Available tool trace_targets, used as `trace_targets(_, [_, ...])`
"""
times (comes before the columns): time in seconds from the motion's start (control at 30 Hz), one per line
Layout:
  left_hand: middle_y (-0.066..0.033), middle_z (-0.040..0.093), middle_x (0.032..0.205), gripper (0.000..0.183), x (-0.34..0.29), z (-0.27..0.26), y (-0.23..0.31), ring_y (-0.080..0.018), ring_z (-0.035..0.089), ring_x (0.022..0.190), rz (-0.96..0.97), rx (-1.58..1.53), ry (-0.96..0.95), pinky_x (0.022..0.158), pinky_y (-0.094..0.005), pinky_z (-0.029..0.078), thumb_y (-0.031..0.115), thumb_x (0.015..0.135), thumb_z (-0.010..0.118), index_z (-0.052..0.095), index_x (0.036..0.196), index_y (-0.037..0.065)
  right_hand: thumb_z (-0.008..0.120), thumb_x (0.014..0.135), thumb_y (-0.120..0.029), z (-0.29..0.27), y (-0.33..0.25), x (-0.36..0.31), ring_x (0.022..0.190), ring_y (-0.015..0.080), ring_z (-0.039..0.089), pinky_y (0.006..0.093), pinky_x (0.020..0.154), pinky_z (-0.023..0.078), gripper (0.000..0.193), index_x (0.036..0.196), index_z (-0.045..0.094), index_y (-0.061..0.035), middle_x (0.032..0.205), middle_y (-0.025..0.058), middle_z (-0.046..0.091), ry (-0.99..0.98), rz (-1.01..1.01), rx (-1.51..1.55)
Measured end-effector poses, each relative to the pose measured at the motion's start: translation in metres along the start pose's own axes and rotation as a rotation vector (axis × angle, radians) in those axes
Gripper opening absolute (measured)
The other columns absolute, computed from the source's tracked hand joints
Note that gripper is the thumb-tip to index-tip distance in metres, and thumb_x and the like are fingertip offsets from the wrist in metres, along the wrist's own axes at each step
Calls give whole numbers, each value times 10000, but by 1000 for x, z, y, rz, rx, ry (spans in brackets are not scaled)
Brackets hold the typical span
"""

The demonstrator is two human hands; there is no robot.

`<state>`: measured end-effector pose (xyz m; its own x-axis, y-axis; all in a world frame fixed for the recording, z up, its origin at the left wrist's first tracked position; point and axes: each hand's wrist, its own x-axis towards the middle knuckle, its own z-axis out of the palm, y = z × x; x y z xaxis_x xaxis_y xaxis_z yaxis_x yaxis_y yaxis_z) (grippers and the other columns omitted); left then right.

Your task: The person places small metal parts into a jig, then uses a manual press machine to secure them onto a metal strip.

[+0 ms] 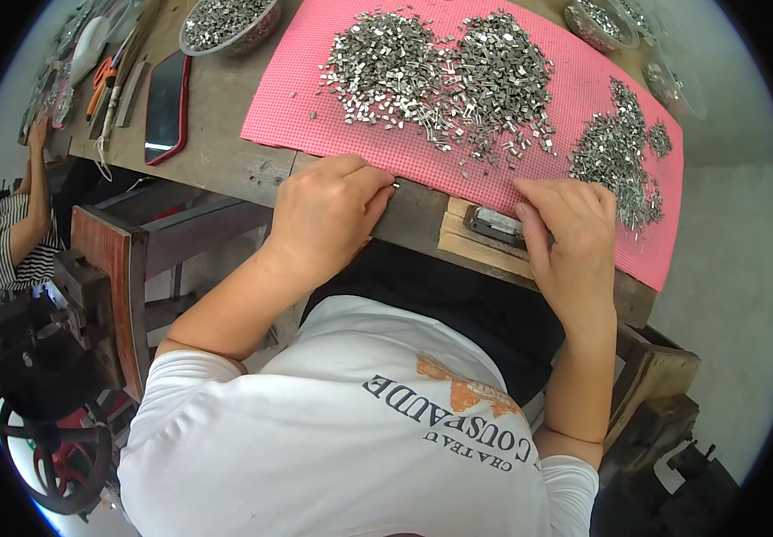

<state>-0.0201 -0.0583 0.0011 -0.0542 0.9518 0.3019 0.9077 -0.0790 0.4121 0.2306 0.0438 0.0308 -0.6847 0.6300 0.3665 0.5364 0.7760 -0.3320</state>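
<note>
Apparently the left hand (328,215) pinches one small metal piece (395,185) at the pink mat's (288,98) near edge; it could slip off the counter (216,134). The right hand (570,237), fingers curled, presses the small metal fixture (492,222).

A worn wooden table (225,116) is seen at twelve o'clock, with a pale concrete floor (726,295) laid out at three o'clock. A wooden chair (109,259) is placed at nine o'clock, and a dark machine with a red wheel (55,456) is found at seven o'clock. Even daylight is cast throughout.
</note>
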Motion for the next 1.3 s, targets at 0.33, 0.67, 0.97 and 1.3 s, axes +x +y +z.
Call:
trace_targets(0.33, [-58, 696, 893, 172, -7, 12, 4, -287, 687, 816, 95, -32, 87, 723, -400, 557, 54, 792, 759, 756, 962, 73, 762, 868, -65, 5, 5, -5, 928, 255, 658, 422, 934, 435, 216, 1081, 733, -72, 935, 59, 706, 13, 18, -20])
trace_targets(0.67, [-84, 595, 891, 183, 1, -3, -11, -304, 638, 850, 239, -129, -157, 731, -426, 534, 8, 771, 653, 680, 948, 49, 756, 874, -69, 4, 5, 2, 916, 259, 659, 415, 922, 440, 191, 1064, 740, -64, 921, 66, 706, 24, 11, -21])
trace_targets(0.97, [-97, 583, 927, 258, -2, 0, -6, -323, 592, 871, 271, 4, -144, 794, -417, 486, -32, 786, 675, 656, 1025, 66, 757, 885, -92, 14, 6, 14, 905, 270, 661, 409, 912, 446, 171, 1054, 753, -66, 922, 76, 716, 15, 0, -16])
trace_targets(1.3, [-111, 577, 927, 232, 0, 4, -17, -340, 578, 879, 270, -135, -84, 796, -426, 472, -65, 809, 642, 624, 1011, 48, 775, 863, -123, 24, 3, 33, 911, 268, 647, 408, 885, 445, 119, 971, 768, -75, 889, 62, 694, -5, -28, -35])
